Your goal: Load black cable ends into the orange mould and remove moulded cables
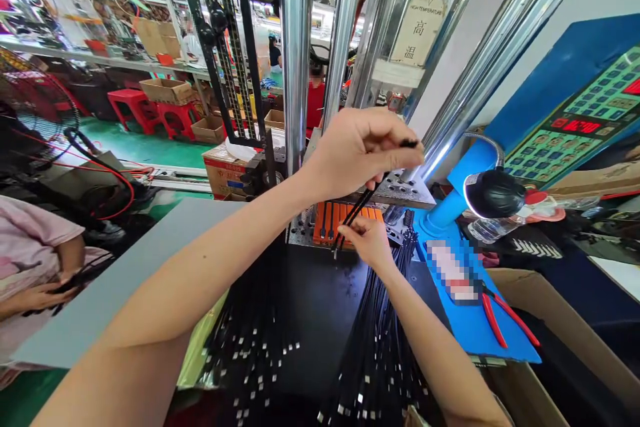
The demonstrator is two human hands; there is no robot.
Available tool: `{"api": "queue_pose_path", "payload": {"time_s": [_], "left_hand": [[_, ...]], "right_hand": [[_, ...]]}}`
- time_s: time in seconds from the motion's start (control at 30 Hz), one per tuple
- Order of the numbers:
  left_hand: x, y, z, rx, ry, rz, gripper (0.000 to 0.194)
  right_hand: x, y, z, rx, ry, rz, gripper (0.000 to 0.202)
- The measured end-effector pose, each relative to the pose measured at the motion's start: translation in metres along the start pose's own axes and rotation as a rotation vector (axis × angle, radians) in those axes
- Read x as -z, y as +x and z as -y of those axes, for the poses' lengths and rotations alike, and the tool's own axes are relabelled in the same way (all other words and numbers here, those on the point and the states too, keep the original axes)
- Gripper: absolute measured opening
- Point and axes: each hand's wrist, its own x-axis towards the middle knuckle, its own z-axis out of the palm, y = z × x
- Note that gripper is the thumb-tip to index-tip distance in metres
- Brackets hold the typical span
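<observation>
My left hand [357,147] is raised in front of the metal posts, its fingers closed round the upper part of some black cables [361,204]. Lower down, my right hand [369,237] pinches the same cables near their metal-tipped ends. Behind my right hand is an orange mold [320,225] with black cable pieces lying in its slots. One bundle of black cables with silver plugs [373,347] hangs over the black table at the right. Another group of cable ends [255,360] lies at the left, partly behind my left forearm.
Chrome machine posts [295,67] rise behind the mold. At the right are a blue board [490,330] with red-handled pliers [495,323], a black lamp [495,193] and a control panel [590,120]. A grey tabletop [135,273] and a person's hands holding cables are at the left.
</observation>
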Motion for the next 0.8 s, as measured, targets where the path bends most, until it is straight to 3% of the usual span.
{"api": "queue_pose_path", "payload": {"time_s": [0.1,0.17,0.23,0.3,0.4,0.5,0.6,0.8], "left_hand": [[-0.003,-0.022,0.020,-0.035,-0.062,0.107,0.029],[-0.006,-0.048,0.050,-0.001,-0.021,0.113,0.032],[-0.009,-0.078,0.088,0.029,0.192,0.169,0.015],[-0.011,-0.105,0.124,0.004,0.428,0.373,0.012],[-0.016,-0.132,0.156,-0.073,0.663,0.607,0.030],[-0.022,-0.141,0.162,-0.138,0.821,0.623,0.039],[-0.025,-0.142,0.153,-0.136,0.897,0.608,0.043],[-0.017,-0.121,0.145,0.050,0.808,0.692,0.050]], "right_hand": [[0.002,0.026,-0.012,-0.025,-0.033,-0.087,0.036],[0.003,0.039,-0.017,-0.054,-0.043,-0.092,0.031],[0.002,0.046,-0.019,-0.070,-0.046,-0.070,0.028],[0.002,0.049,-0.019,-0.074,-0.022,-0.017,0.026],[0.002,0.052,-0.021,-0.103,0.024,0.085,0.027],[0.004,0.051,-0.026,-0.084,-0.041,0.105,0.022],[0.006,0.047,-0.030,-0.050,-0.163,0.088,0.015],[0.003,0.061,-0.030,-0.115,-0.405,0.076,0.014]]}}
